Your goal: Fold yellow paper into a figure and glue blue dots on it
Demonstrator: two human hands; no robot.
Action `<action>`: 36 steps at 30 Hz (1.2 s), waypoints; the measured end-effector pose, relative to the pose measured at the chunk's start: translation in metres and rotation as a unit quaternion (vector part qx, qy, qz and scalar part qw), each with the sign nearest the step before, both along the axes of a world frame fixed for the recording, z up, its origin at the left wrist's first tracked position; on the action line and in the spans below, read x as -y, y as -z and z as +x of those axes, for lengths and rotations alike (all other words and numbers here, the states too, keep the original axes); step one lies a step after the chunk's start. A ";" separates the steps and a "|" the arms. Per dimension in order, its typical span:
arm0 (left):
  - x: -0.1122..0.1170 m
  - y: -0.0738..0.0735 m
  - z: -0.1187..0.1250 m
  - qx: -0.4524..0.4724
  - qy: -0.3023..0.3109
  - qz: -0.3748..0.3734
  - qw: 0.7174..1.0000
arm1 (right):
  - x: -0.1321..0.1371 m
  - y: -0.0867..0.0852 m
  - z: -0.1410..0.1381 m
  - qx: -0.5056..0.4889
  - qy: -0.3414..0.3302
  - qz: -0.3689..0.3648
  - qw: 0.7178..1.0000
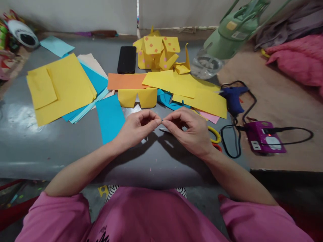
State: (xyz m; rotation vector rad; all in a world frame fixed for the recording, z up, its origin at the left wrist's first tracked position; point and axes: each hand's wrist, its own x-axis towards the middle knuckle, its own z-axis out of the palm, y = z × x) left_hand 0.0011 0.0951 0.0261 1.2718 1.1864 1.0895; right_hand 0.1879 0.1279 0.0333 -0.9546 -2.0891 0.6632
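My left hand and my right hand meet fingertip to fingertip low over the grey table. Both are pinched together on a tiny item between them, too small to name. A thin grey strip or blade shows just under my right fingers. Right behind the hands lies a folded yellow paper piece with a notch in its lower edge. A blue paper sheet lies beside my left hand. Yellow-handled scissors peek out from behind my right hand.
Yellow and blue sheets are stacked at left; orange paper and yellow sheets lie behind. A yellow spotted paper model, black phone, blue glue gun, purple device with cables and green fan surround.
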 end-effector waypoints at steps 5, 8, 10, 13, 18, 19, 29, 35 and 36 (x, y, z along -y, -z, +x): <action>-0.001 -0.002 0.001 -0.013 -0.002 -0.021 1.000 | -0.002 0.001 0.001 -0.022 0.001 -0.125 0.992; -0.002 -0.002 0.001 -0.004 -0.007 -0.020 1.000 | -0.003 0.002 0.001 -0.043 -0.007 -0.164 0.986; -0.003 -0.002 0.000 0.001 -0.003 -0.012 1.000 | -0.004 0.003 0.000 -0.043 -0.015 -0.166 0.985; -0.006 0.000 -0.003 0.027 0.005 -0.034 0.999 | -0.007 -0.003 0.002 -0.021 -0.011 -0.133 0.991; -0.011 0.004 -0.007 0.132 -0.009 -0.100 0.986 | -0.006 -0.022 0.029 0.206 0.033 0.054 0.976; -0.011 0.004 -0.008 0.152 -0.008 -0.110 0.982 | -0.004 -0.023 0.038 0.284 0.043 0.076 0.955; -0.015 0.004 -0.008 0.281 -0.021 -0.159 0.946 | 0.011 -0.005 0.082 0.517 0.042 0.002 0.855; -0.018 0.003 -0.011 0.322 -0.026 -0.143 0.935 | 0.015 -0.008 0.096 0.460 -0.002 -0.021 0.888; -0.018 0.003 -0.010 0.328 -0.023 -0.139 0.934 | 0.015 -0.008 0.098 0.455 -0.012 -0.028 0.890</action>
